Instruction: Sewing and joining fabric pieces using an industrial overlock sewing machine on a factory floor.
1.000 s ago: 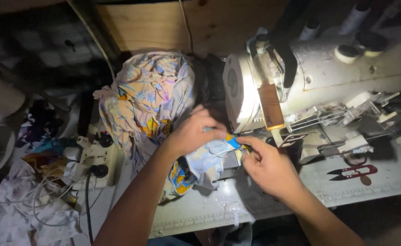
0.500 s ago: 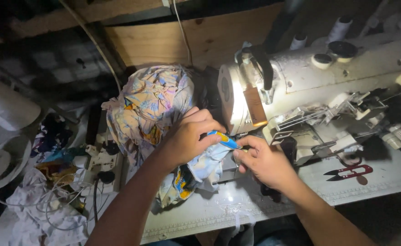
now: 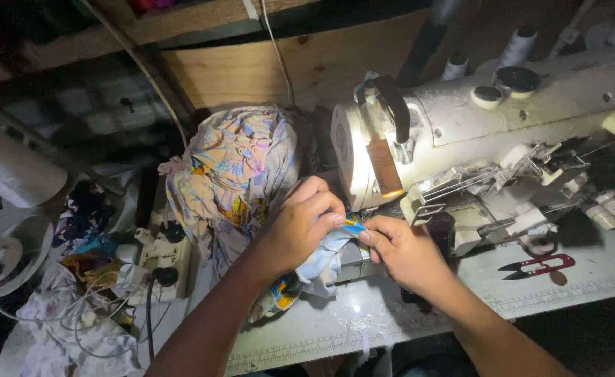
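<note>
My left hand (image 3: 300, 227) pinches a patterned fabric piece (image 3: 321, 258) at the needle end of a white sewing machine (image 3: 489, 132). Its fingertips meet a small blue strip (image 3: 354, 228) on the cloth edge. My right hand (image 3: 405, 251) pinches the same blue strip and cloth from the right, thumb and forefinger closed. The cloth hangs down between both hands over the machine bed. A large bundle of the same multicoloured fabric (image 3: 234, 167) lies heaped behind my left hand.
Red thread snips (image 3: 539, 266) lie on the white table (image 3: 363, 324) at right. A power strip with plugs (image 3: 155, 257) and tangled cables sit at left beside rags. Thread spools (image 3: 517, 43) stand behind the machine. A wooden board backs the scene.
Both hands have closed in together on the blue strip at the machine's end. The view has shifted slightly; the hands sit lower and nearer the middle.
</note>
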